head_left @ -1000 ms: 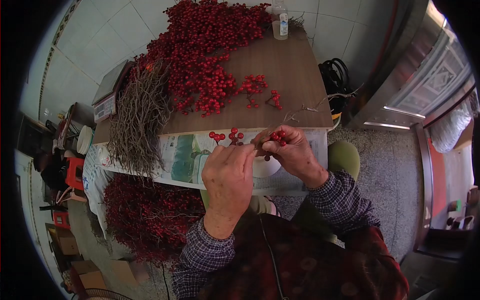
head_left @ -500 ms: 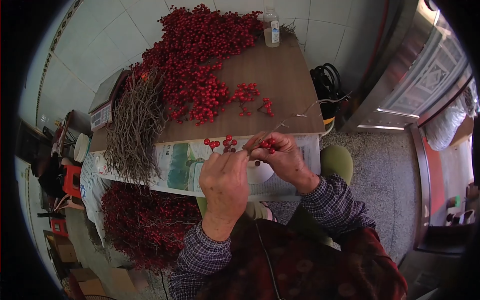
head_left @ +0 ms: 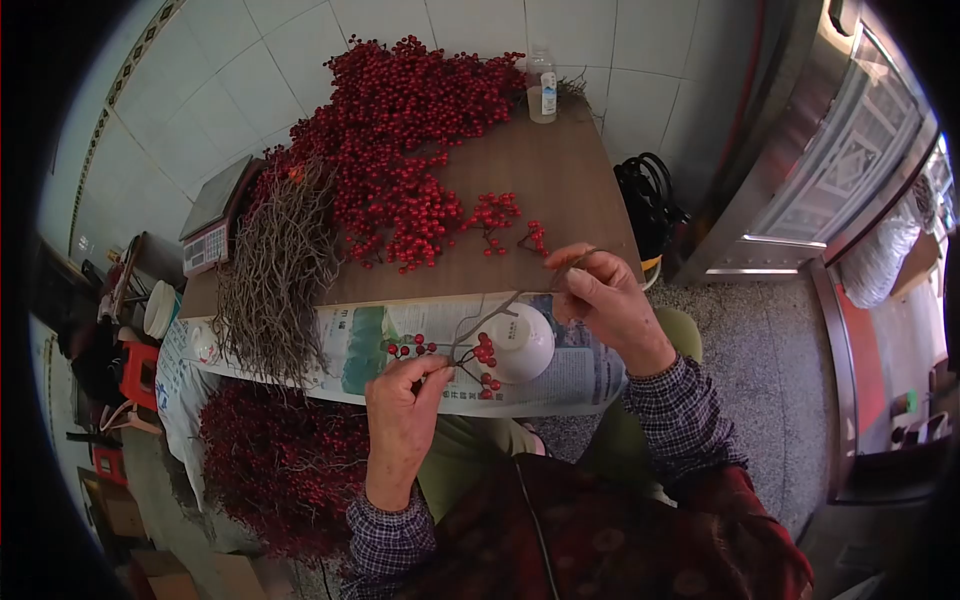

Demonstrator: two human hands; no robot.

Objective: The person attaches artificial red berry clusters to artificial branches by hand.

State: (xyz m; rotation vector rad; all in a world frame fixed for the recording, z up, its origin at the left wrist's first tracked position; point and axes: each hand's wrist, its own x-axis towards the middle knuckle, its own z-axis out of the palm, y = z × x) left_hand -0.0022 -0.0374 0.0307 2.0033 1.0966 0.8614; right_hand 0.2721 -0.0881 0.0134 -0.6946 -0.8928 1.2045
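Observation:
My left hand (head_left: 402, 425) pinches a sprig of red berries (head_left: 485, 352) between thumb and fingertips, with small berry clusters on both sides of the fingers. A thin grey-brown stem rises from it toward the right. My right hand (head_left: 612, 305), closed at the fingertips, grips a bare twig (head_left: 572, 268) above the table's front edge. Whether this twig still joins the sprig's stem, I cannot tell. Between and below the hands, a white bowl (head_left: 535, 362) rests upside down on newspaper (head_left: 590, 378).
A large heap of red berry sprigs (head_left: 400, 130) covers the back left of the wooden table (head_left: 545, 170). Bare twigs (head_left: 280, 260) hang over its front edge beside a scale (head_left: 212, 215). A plastic bottle (head_left: 542, 90) stands behind. More berry branches (head_left: 285, 465) lie below.
My hands have moved apart: the left down and left with the berry sprig, the right up and right with the twig. The upturned bowl is now mostly uncovered.

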